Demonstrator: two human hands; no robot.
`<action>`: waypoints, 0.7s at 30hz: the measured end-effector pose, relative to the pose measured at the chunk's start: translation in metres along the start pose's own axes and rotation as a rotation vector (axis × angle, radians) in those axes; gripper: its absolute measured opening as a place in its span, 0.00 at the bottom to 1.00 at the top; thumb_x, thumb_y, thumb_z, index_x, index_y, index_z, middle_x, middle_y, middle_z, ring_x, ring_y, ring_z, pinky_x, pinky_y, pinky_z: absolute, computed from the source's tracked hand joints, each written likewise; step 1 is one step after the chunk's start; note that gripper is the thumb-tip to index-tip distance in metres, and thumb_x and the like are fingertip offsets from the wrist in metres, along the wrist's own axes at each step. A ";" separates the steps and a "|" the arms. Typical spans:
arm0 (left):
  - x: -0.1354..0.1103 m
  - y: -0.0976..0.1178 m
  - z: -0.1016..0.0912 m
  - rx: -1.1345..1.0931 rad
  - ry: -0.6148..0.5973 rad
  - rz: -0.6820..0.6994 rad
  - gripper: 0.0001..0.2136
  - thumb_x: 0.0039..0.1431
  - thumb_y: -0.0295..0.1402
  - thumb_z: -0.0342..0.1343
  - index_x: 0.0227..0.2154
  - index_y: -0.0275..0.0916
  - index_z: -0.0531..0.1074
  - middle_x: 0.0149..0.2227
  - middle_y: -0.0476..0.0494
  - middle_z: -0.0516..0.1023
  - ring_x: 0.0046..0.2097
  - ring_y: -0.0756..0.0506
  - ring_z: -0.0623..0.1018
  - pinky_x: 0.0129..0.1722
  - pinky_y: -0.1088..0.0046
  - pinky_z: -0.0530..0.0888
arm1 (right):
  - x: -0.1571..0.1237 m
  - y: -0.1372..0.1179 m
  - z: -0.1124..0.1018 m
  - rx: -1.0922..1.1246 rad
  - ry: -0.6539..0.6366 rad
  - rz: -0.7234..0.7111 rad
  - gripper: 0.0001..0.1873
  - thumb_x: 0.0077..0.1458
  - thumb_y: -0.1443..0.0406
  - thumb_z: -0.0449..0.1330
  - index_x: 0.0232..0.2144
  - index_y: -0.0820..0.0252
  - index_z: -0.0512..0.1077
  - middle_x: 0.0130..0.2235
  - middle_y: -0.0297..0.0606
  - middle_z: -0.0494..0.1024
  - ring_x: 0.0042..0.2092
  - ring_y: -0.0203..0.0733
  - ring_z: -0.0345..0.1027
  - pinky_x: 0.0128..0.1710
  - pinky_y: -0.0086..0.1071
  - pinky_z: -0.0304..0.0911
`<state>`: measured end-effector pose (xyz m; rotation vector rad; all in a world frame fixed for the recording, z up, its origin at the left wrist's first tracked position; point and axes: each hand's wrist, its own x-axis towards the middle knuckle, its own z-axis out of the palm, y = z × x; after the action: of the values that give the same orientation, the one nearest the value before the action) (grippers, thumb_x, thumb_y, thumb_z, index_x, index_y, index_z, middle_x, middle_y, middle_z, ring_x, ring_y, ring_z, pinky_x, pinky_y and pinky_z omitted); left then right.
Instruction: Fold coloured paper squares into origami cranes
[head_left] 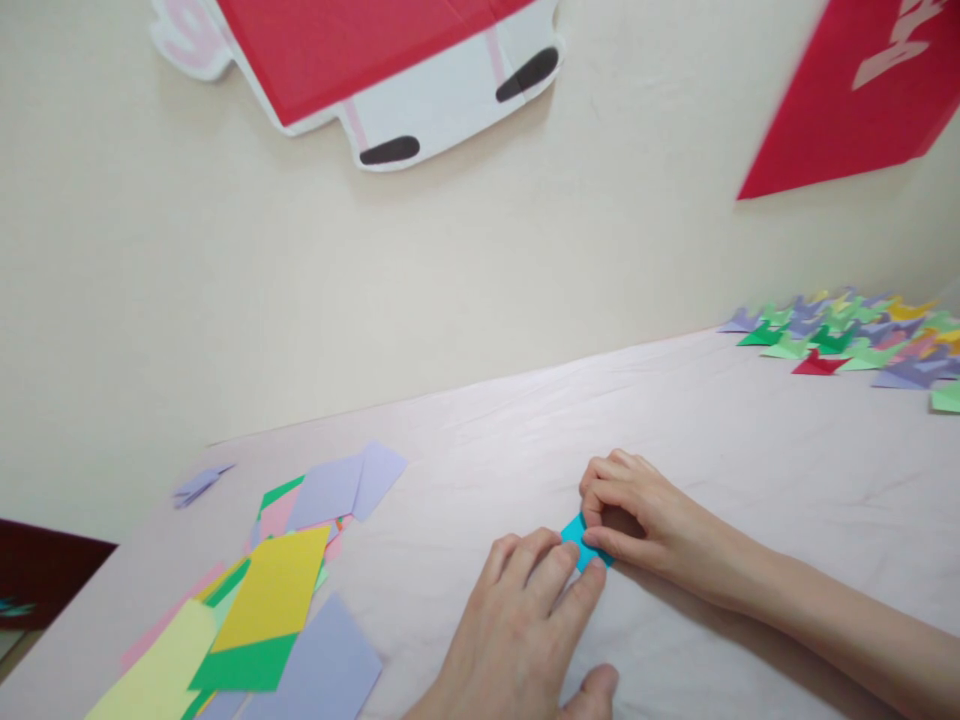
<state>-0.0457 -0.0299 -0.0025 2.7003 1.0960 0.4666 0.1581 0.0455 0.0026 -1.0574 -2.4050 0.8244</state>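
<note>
A small blue paper piece (574, 530) lies on the white-covered table between my hands, partly hidden by the fingers. My left hand (529, 600) rests over its near edge, fingers stretched out and thumb apart. From the right, my right hand (626, 515) curls its fingers and brings thumb and forefinger together on the blue paper in a pinch. How far the paper is folded under the fingers I cannot make out.
Loose coloured sheets, with a yellow sheet (277, 585) on top, overlap at the left. Several folded paper birds (832, 340) stand at the far right by the wall (465, 270). A small purple paper stack (201, 484) lies near the table's left edge.
</note>
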 end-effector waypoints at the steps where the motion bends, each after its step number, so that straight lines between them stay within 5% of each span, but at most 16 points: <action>1: 0.000 0.000 0.000 -0.001 -0.001 -0.002 0.23 0.58 0.40 0.56 0.53 0.34 0.68 0.53 0.37 0.73 0.53 0.37 0.69 0.50 0.56 0.69 | 0.000 0.000 0.000 0.000 0.000 0.000 0.08 0.59 0.66 0.59 0.27 0.57 0.69 0.33 0.36 0.72 0.39 0.44 0.62 0.42 0.39 0.56; 21: -0.002 -0.003 0.003 -0.057 0.014 -0.023 0.23 0.57 0.38 0.56 0.54 0.35 0.66 0.52 0.37 0.73 0.54 0.38 0.70 0.50 0.58 0.70 | 0.000 0.002 -0.005 0.031 -0.049 -0.015 0.09 0.62 0.64 0.58 0.28 0.57 0.69 0.34 0.36 0.72 0.40 0.44 0.61 0.43 0.40 0.56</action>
<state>-0.0482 -0.0293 -0.0067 2.6363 1.0991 0.5054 0.1617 0.0481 0.0050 -1.0174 -2.4296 0.8893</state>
